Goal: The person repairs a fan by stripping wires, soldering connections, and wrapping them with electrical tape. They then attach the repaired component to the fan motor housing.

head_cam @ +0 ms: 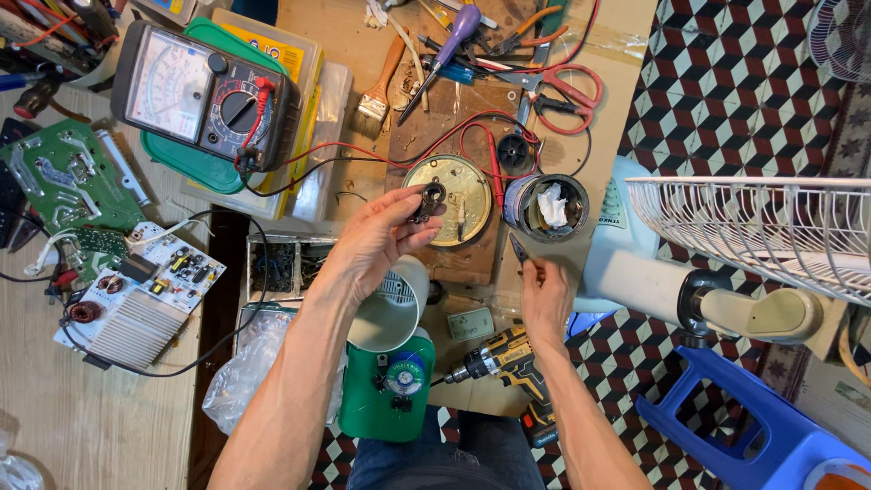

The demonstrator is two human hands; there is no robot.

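Head view, one frame, logged left to right.

Far left on the wooden bench: a green circuit board point(63, 177), and just below it a white board with a finned heat sink point(136, 299). Above and right of these an analogue multimeter point(204, 91) lay tilted on a green-lidded plastic box point(272, 136); its red and black leads ran right across the bench.

I noted the left hand point(381, 238) raised over the middle of the bench, fingers curled and closed on a small dark metal part point(428, 201), pinched between thumb and fingertips. The part sat at the left edge of a round brass-coloured disc point(451, 198) lying on a dark board; whether part and disc touched I could not tell. Under the left wrist stood a white plastic cup-shaped housing point(390, 313), and below that a green casing point(388, 386) near the person's lap.

The right hand point(544, 289) was lower and to the right, mostly closed, thumb and forefinger gripping a thin dark pointed tool point(519, 249), tip up and leftward. Just above it stood a blue-sided round container point(546, 207) with crumpled white paper inside. A yellow cordless drill point(504, 358) lay below the right hand. Top centre: paintbrush point(381, 82), purple-handled screwdriver point(445, 50), red-handled scissors point(567, 91).

Far right: white fan with wire guard point(753, 236), over a blue plastic stool point(744, 426) on a chequered floor.
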